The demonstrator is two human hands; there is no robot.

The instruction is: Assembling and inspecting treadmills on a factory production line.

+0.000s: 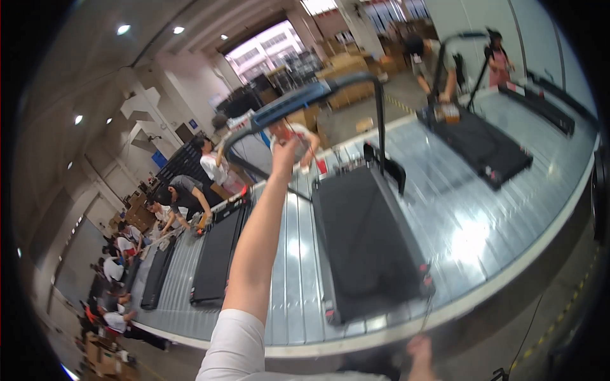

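Ribbed metal conveyor [483, 222] is seen carrying flat black treadmills. Nearest treadmill [368, 241]: matte rubber belt deck, tubular upright frame, blue-grey console bar [298, 101] raised overhead. Left hand [284, 154] is clenched around the handlebar just under the console. Right hand [421, 353] is seen at the lower edge, grip cannot be told.

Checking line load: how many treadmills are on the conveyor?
5. One treadmill in front, its handlebar gripped by the left hand; two at right; two at left. More may be hidden farther left.
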